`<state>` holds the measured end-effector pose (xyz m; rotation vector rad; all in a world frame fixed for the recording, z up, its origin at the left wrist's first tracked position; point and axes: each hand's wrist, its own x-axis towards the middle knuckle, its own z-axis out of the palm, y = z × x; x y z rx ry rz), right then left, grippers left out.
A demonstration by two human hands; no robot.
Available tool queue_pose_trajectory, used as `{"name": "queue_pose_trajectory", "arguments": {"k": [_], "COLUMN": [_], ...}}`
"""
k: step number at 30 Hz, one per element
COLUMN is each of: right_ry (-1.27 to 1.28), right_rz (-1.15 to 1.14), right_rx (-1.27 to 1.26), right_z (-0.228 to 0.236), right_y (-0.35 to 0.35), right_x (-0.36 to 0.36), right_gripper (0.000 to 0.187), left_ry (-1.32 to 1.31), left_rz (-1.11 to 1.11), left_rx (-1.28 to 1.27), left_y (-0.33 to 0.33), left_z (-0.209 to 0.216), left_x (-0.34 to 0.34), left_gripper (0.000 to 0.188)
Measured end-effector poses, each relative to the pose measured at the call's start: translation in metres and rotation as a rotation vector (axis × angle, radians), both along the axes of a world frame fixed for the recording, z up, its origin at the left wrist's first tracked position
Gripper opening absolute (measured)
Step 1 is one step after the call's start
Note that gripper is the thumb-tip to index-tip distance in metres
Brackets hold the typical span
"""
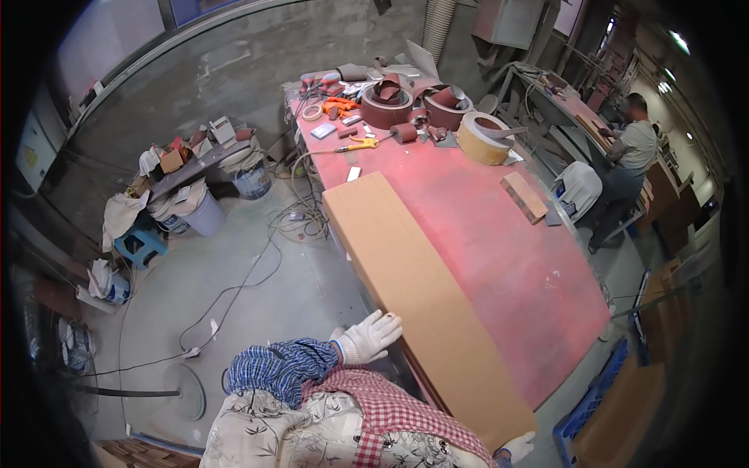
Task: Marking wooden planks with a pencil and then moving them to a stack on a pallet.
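Observation:
A long brown board (pixel 437 296), flat and smooth like fibreboard or cardboard, lies along the left side of a red-topped table (pixel 499 273). My left hand (pixel 369 338), in a white knitted glove, rests on the board's left edge with its fingers stretched out. At the board's near end is my right hand (pixel 518 447), also gloved in white. It touches or lies close against the corner, and its fingers are too small and partly hidden to read.
Sanding belt rolls (pixel 386 105), a yellow air blow gun (pixel 360 144) and a sanding block (pixel 523 196) sit on the table. Cables (pixel 265 273) trail over the floor at left. Buckets (pixel 204 214) stand by a bench. Another person (pixel 633 148) works at the far right.

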<state>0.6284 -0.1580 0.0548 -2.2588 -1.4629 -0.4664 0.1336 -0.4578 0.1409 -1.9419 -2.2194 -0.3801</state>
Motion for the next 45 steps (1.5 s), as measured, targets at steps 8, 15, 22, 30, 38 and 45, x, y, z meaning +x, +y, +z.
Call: {"name": "queue_pose_trajectory", "arguments": {"k": [8,15,22,30,38,45], "right_ry": [0.16,0.62,0.433,0.716,0.594,0.962], "right_rz": [0.727,1.34,1.213,0.885,0.875,0.944], "right_rx": [0.036,-0.676,-1.249,-1.472,-1.52,-1.408], "right_z": [0.084,0.11,0.063,-0.034,-0.161,-0.307], "right_y": [-0.041,-0.186,-0.268,-0.274,-0.24,-0.196], "right_x": [-0.159,-0.415,-0.544,-0.608,-0.67,-0.672], "right_gripper": [0.048,0.028,0.037,0.041,0.032,0.029], "left_ry": [-0.33,-0.635,-0.885,-0.927,-0.468,0.07], "left_rz": [0.239,0.454,0.629,0.428,0.312,0.057], "left_rx": [-0.52,-0.75,-0.667,-0.745,-0.158,0.204], "left_y": [-0.11,-0.188,-0.252,-0.198,-0.071,0.017], "left_z": [-0.043,-0.071,-0.103,-0.178,-0.323,-0.404], "left_x": [-0.044,-0.136,-0.204,-0.277,-0.324,-0.359], "left_gripper": [0.039,0.038,0.042,0.04,0.045,0.048]}}
